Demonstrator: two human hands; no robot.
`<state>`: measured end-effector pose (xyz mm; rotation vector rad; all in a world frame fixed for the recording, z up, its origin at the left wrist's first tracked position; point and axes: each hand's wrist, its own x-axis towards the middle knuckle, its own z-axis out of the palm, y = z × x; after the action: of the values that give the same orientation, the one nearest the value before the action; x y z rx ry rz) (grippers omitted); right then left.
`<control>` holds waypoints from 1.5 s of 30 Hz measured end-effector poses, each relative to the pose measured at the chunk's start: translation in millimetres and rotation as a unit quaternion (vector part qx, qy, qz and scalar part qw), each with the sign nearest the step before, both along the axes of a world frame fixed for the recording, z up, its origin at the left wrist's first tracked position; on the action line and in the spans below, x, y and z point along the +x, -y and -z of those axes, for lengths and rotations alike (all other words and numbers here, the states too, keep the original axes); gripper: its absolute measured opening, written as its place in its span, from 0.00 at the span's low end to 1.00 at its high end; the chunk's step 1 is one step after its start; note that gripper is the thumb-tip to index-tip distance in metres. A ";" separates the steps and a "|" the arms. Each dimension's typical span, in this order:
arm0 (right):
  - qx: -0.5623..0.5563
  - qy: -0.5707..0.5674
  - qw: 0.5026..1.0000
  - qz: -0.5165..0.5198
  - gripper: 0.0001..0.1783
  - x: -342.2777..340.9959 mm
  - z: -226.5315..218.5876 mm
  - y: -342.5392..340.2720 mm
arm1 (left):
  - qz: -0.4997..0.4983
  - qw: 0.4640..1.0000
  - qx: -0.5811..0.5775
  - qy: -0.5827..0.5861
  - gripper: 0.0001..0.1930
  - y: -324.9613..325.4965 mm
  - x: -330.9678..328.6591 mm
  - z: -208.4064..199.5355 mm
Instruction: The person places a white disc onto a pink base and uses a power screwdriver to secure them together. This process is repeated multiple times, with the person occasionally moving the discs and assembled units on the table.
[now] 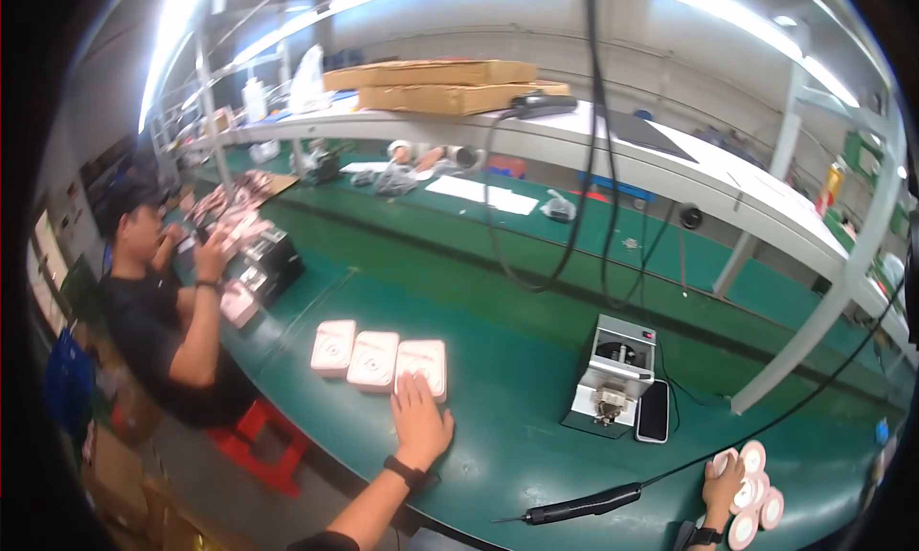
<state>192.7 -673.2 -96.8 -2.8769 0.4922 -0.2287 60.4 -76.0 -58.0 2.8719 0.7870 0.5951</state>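
The left hand [419,431] is laid, fingers slightly spread, on a pink case [425,356] beyond and left of the black screwdriver [584,505], beside two others [373,359]. Right of the screwdriver, pink discs [770,509] are touched by the right hand [723,486]; whether any is pinched cannot be told.

Overhead strip lights [732,13] burned to plain white along the top of a brightly lit workshop, laying a pale sheen on the glossy green bench [507,359] and washing out the white shelf [747,173]. The floor [230,498] at lower left sat dimmer. Fisheye distortion bowed straight edges toward blackened corners, while slight blur softened fine detail on the pink cases [373,359].
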 end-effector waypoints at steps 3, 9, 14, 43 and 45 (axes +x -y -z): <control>0.057 0.084 0.992 -0.071 0.38 -5.2 6.9 13.8 | 0.010 0.999 -0.021 -0.047 0.51 41.6 -9.5 -19.8; -0.056 -0.043 0.981 0.182 0.46 -22.5 -57.1 -40.4 | 0.215 0.967 -0.134 -0.015 0.41 35.3 -0.1 -43.0; 0.034 0.028 0.997 0.058 0.42 -17.2 -11.3 7.0 | 0.313 0.948 -0.052 -0.030 0.42 22.5 18.8 -35.5; 0.291 0.538 0.789 0.057 0.18 -149.9 -99.8 -109.3 | 0.558 0.780 -0.283 0.003 0.47 1.5 91.8 -0.9; 0.359 0.392 0.847 0.003 0.14 -127.9 -117.7 -192.4 | 0.563 0.777 -0.281 0.000 0.44 -0.1 91.4 -0.6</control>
<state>64.8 -480.8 20.9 -1.8280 0.3147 -0.9388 151.8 -75.8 -57.5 2.1724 -0.6912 0.1251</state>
